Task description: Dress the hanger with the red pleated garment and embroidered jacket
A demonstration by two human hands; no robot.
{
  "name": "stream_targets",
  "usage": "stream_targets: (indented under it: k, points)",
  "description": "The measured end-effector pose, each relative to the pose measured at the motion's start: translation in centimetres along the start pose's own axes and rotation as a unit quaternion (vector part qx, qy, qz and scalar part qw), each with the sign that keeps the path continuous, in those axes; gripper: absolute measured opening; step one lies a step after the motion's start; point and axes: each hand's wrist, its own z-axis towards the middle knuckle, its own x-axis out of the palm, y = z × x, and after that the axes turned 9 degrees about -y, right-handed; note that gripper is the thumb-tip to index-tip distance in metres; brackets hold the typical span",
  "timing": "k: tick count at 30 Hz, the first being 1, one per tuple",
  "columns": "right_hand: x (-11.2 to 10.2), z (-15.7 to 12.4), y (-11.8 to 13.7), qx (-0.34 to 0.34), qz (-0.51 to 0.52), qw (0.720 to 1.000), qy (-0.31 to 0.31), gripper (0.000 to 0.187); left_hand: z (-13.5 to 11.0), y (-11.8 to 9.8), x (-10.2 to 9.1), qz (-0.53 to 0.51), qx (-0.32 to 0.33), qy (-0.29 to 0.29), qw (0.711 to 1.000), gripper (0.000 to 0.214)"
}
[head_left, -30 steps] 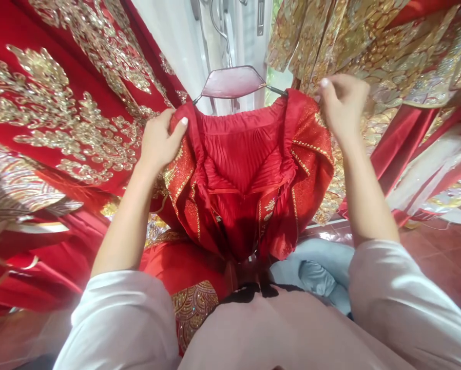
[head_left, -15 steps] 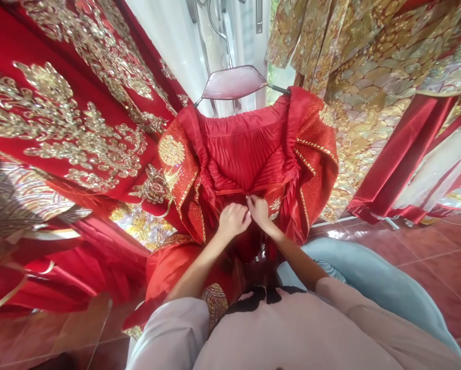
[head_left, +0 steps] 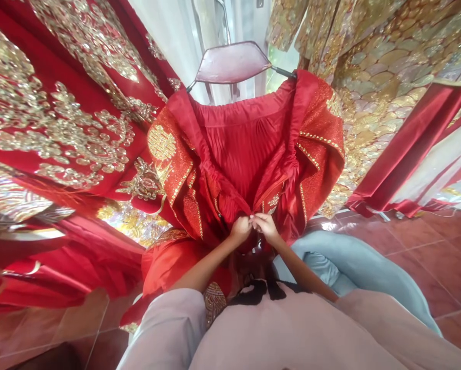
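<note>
A red robe with gold embroidery (head_left: 311, 149) hangs from a padded pink hanger (head_left: 232, 61) in front of me, its pleated red lining showing in the open front. My left hand (head_left: 240, 229) and my right hand (head_left: 267, 226) meet low at the middle of the robe. Both are closed in a pinch on the two front edges, fingertips touching. What sits between the fingertips is too small to make out.
More red and gold embroidered garments hang at the left (head_left: 61, 118) and the upper right (head_left: 384, 72). A white curtain and window (head_left: 184, 46) lie behind the hanger. Red floor tiles (head_left: 426, 257) spread to the right; my pale blue trouser leg (head_left: 353, 267) shows below.
My hands dropped from the robe's shoulders to its front centre, then slid lower, drawing the two front edges together. The view tilted down a little.
</note>
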Motion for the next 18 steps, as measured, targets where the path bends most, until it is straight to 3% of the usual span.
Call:
stream_targets:
  k: [4,7,13,18]
  points:
    - [-0.3,-0.3,0.5,0.059,0.071,0.996,0.01,0.03,-0.2,-0.5,-0.2,0.018,-0.025,0.013,0.999,0.036]
    - [0.8,-0.6,1.6,0.071,0.11,0.991,-0.024,0.024,-0.4,-0.8,-0.5,0.036,-0.036,0.02,0.999,0.034]
    - [4.3,-1.4,6.3,-0.009,0.18,0.973,-0.146,0.023,-0.9,-1.9,-1.3,0.057,-0.025,0.001,0.998,0.036]
    - [4.0,-1.2,7.4,-0.032,0.207,0.97,-0.126,0.022,-1.3,-2.0,-3.8,0.097,-0.065,-0.057,0.992,0.042]
